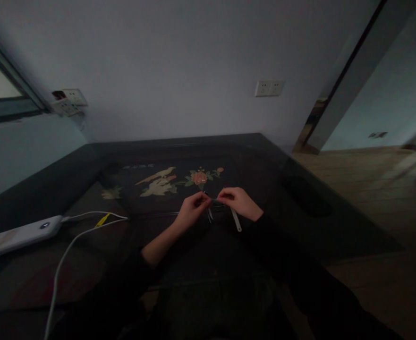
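Note:
My left hand (192, 208) and my right hand (239, 200) meet above a dark glass-topped table (300, 198), fingertips almost touching. Between them they pinch a small thin metallic object (213, 202); it is too small and dim to name. A pale flat stick (236, 219) hangs down from my right hand. Thin metal prongs (209, 215) show just below my left fingers. Both sleeves are dark.
A white power bank (18, 235) lies at the table's left edge with white cables (87, 225) and a yellow tag (102, 220). A painted bird-and-flower panel (174, 182) sits under the glass. Wall sockets (269, 88) are behind. Wooden floor (370, 189) lies to the right.

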### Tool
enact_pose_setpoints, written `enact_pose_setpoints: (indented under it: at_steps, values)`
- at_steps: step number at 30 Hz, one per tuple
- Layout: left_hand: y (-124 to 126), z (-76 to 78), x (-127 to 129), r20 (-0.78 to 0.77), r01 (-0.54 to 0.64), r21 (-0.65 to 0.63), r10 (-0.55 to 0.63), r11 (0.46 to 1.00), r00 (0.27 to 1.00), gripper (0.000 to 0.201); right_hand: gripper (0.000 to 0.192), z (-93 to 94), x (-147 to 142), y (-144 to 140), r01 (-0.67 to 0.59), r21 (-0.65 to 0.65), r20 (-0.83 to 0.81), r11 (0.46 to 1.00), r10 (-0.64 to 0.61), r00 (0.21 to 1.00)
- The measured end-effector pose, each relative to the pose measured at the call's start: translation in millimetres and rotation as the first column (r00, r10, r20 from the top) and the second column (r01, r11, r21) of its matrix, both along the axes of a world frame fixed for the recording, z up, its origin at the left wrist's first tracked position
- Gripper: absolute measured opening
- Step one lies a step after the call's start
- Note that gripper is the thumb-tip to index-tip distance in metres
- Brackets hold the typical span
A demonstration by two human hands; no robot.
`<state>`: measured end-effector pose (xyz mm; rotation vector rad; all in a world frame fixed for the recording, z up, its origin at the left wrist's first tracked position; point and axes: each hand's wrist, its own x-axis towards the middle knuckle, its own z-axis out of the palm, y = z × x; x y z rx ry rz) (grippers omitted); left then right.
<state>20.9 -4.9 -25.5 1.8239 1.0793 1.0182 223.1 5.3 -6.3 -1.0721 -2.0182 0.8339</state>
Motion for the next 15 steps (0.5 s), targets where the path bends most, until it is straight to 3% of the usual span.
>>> enact_pose_setpoints:
  at_steps: [5, 10, 15]
  values:
    - [13.4, 10.5, 8.2, -0.141, 0.001, 0.114, 0.015, 0.994, 0.99, 0.023, 0.009, 14.5, 9.9, 24.1, -0.013, 0.07, 0.098, 0.997, 0.006, 0.995]
    - [25.1, 7.0, 18.3, -0.24, -0.171, 0.312, 0.251, 0.935, 0.938, 0.018, 0.007, 0.8, 9.0, 45.8, 0.025, 0.128, 0.243, 0.991, -0.055, 0.968]
    - [18.8, -3.1, 17.0, -0.402, -0.034, 0.414, 0.217, 0.91, 0.889, 0.016, 0.007, -17.6, 6.8, 48.8, -0.017, 0.193, 0.386, 0.981, -0.06, 0.921]
